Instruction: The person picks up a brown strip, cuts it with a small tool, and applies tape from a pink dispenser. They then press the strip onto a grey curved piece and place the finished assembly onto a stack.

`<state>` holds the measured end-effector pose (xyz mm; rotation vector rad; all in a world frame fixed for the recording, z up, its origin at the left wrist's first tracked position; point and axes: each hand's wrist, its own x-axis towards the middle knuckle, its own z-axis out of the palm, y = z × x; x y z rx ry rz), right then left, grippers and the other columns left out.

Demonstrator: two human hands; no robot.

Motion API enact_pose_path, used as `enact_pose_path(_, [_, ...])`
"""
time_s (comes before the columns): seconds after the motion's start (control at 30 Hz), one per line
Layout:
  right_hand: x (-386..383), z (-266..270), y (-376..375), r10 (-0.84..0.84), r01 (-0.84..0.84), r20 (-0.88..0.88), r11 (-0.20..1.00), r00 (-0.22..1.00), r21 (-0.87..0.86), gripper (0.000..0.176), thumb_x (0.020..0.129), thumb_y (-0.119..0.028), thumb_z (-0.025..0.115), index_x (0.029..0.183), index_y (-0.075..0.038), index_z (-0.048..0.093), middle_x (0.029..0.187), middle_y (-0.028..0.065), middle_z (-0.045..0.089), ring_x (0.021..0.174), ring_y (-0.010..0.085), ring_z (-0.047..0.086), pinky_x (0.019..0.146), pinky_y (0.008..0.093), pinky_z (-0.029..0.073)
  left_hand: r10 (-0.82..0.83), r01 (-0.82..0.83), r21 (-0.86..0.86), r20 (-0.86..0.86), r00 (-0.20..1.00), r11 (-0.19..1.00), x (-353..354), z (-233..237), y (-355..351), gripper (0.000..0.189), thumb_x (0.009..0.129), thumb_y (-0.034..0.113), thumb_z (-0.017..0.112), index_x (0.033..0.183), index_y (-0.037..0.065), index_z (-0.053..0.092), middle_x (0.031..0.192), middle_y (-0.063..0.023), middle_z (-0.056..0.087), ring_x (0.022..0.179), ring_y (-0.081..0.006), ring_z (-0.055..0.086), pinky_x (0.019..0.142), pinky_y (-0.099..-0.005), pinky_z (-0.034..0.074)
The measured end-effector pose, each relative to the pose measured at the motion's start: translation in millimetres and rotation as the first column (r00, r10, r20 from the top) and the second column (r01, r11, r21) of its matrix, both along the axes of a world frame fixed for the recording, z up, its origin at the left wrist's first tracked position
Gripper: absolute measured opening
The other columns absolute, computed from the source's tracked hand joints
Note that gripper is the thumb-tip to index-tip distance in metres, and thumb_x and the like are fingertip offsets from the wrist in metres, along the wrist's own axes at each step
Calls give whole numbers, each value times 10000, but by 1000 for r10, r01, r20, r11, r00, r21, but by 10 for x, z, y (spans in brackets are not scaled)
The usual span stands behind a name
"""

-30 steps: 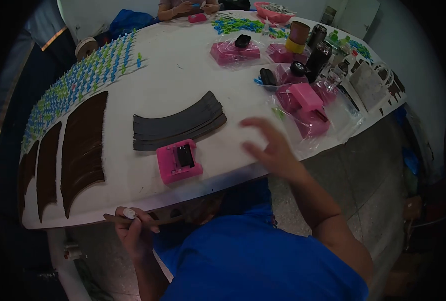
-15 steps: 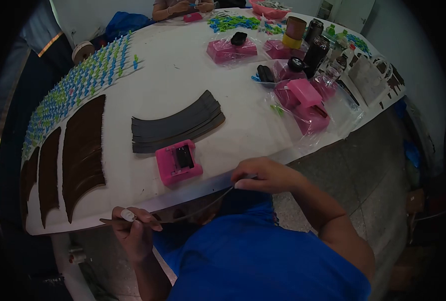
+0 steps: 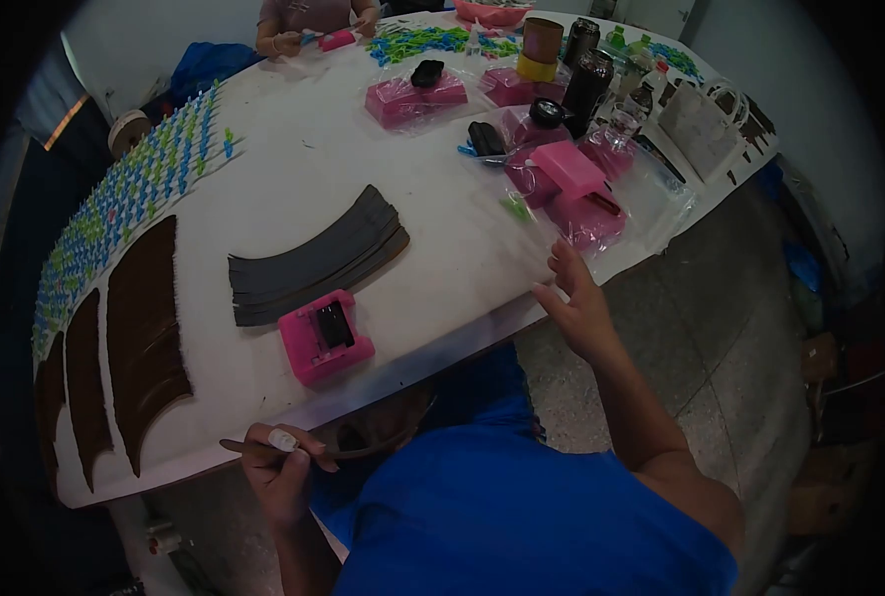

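My left hand [image 3: 281, 472] is closed around a thin, dark, curved strip [image 3: 363, 453] at the table's near edge. One finger of this hand has a white wrap [image 3: 282, 439]. The strip's short end pokes out to the left, and its longer part bends right over my lap. My right hand [image 3: 578, 303] is off the strip, fingers apart and holding nothing, near the plastic-covered pink blocks [image 3: 583, 221]. On the table between my hands stands a pink holder [image 3: 327, 338] with a black insert. Behind it lie dark, curved flat strips [image 3: 313, 260], stacked together.
Brown curved sheets [image 3: 144, 338] lie at the left, beside rows of blue and green clips [image 3: 129, 194]. Bottles, a dark tumbler [image 3: 587, 91] and a white bag [image 3: 701, 129] stand at the right. Another person [image 3: 308, 20] sits across the table [image 3: 442, 248].
My right hand has let go of the strip's right end and moved up and right, its fingers opening. My left hand keeps the strip. The view has shifted slightly.
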<state>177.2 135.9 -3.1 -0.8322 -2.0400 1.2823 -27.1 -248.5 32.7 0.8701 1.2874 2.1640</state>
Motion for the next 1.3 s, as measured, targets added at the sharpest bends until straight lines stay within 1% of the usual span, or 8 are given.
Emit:
enact_pose_path(0.3, [48, 9, -1, -65, 66, -48, 998, 997, 16, 770, 933, -184, 761, 1571, 18, 378, 1486, 225, 545, 1393, 303, 528, 1155, 431, 422, 39, -39, -3, 27, 999, 999, 12, 52, -42, 141, 982, 22, 631, 1061, 35, 516, 947, -202, 702, 687, -228, 684, 659, -343, 597])
enact_pose_path(0.47, [-105, 144, -327, 144, -164, -121, 971, 982, -171, 576, 967, -156, 731, 1470, 0, 497, 1444, 151, 571, 1327, 222, 559, 1088, 368, 474, -6, 3, 37, 60, 998, 999, 21, 77, -9, 155, 972, 15, 638, 1073, 39, 523, 960, -208, 703, 719, -240, 698, 685, -348, 601])
enact_pose_path(0.6, [-362, 406, -764, 538, -541, -55, 839, 841, -59, 458, 950, -164, 753, 1358, -18, 604, 1301, 151, 672, 1222, 237, 642, 1039, 380, 519, -30, 24, 78, 79, 996, 997, 36, 114, 29, 166, 972, 23, 650, 1078, 45, 523, 963, -211, 703, 733, -248, 702, 705, -356, 602])
enact_pose_path(0.67, [-533, 469, -978, 756, -714, -24, 628, 654, 310, 440, 949, -236, 767, 1315, -34, 630, 1151, 127, 716, 1098, 278, 693, 976, 385, 546, -86, 71, 130, 117, 989, 989, 52, 144, 50, 174, 974, 28, 658, 1082, 51, 523, 970, -213, 703, 737, -252, 702, 718, -361, 601])
enact_pose_path(0.77, [-690, 445, -1129, 888, -839, 37, 419, 458, 347, 352, 966, -269, 744, 1225, -44, 666, 1061, 138, 711, 990, 312, 705, 892, 395, 563, -88, 72, 159, 98, 991, 985, 48, 190, 50, 177, 975, 21, 657, 1085, 57, 522, 983, -217, 704, 748, -258, 709, 720, -365, 602])
enact_pose_path(0.9, [-693, 477, -1068, 929, -947, 203, 321, 309, -29, 253, 990, -251, 710, 1139, -48, 682, 1025, 139, 705, 958, 305, 700, 833, 399, 559, -3, -5, 146, 56, 998, 989, -23, 205, -22, 187, 975, 26, 668, 1091, 61, 526, 1003, -215, 707, 757, -254, 717, 722, -360, 603])
enact_pose_path(1.07, [-742, 560, -929, 776, -818, 268, 508, 570, 271, 158, 975, -175, 703, 1048, -36, 698, 924, 145, 695, 853, 325, 704, 763, 415, 566, 140, -173, 109, 258, 956, 979, -239, 108, -93, 257, 976, 27, 675, 1169, 59, 508, 1043, -204, 710, 757, -237, 727, 690, -352, 613])
enact_pose_path(1.3, [-1109, 955, -884, 660, -674, 261, 506, 704, 538, 112, 938, -109, 719, 1024, -40, 703, 889, 130, 688, 792, 312, 697, 692, 406, 558, 429, -452, -15, 346, 835, 892, -639, 161, -52, 449, 989, 53, 666, 1361, 32, 417, 1159, -197, 683, 768, -221, 723, 707, -346, 624])
